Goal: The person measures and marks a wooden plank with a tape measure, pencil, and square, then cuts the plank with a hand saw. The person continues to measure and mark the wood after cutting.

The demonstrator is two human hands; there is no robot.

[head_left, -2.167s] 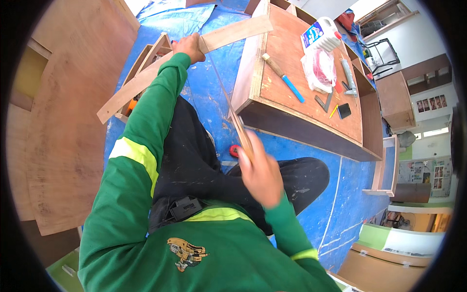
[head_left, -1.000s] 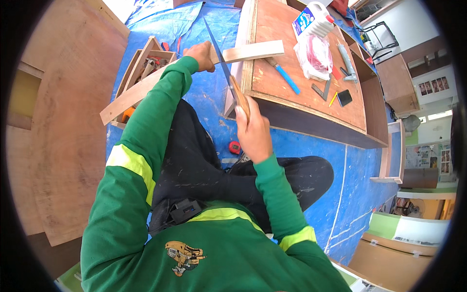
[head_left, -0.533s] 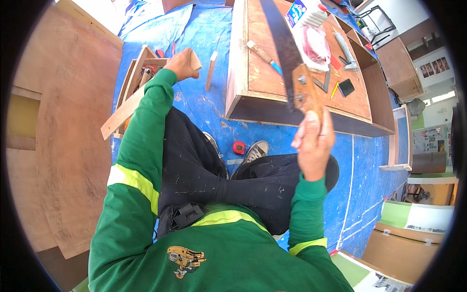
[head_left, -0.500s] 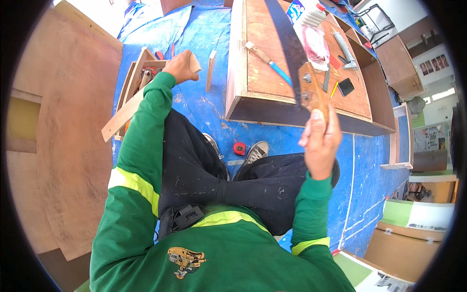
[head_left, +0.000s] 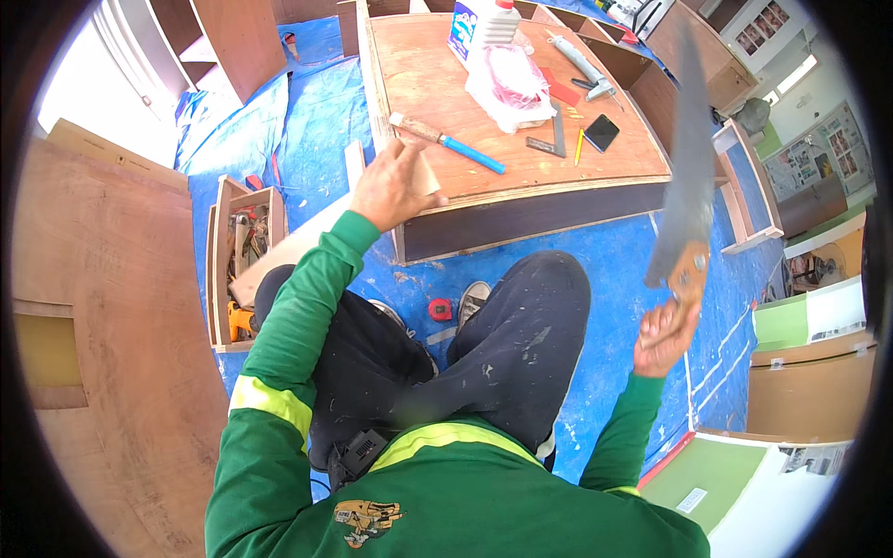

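Note:
My left hand [head_left: 395, 186] is closed around one end of a pale wooden board [head_left: 293, 246] by the near left corner of a large plywood cabinet [head_left: 409, 65]. The board slants down and left over my left thigh, past the wooden toolbox. Whether it touches the cabinet I cannot tell. Out to the right, my right hand [head_left: 668, 337] grips the wooden handle of a handsaw [head_left: 686, 158], its blade pointing up and away, apart from the board. A wooden-handled tool with a blue end [head_left: 451, 146] lies on the cabinet near my left hand.
On the cabinet lie a metal square [head_left: 558, 139], yellow pencil [head_left: 579, 147], phone [head_left: 602, 133], caulking gun [head_left: 581, 63], plastic bag [head_left: 507, 88] and white jug [head_left: 495, 26]. A toolbox [head_left: 221, 302] stands left; a red tape measure [head_left: 440, 309] lies between my feet on blue sheeting.
My left hand has brought the board from beside the toolbox rightward to the cabinet's corner. My right hand has swung the handsaw right, off the cabinet. The view has shifted.

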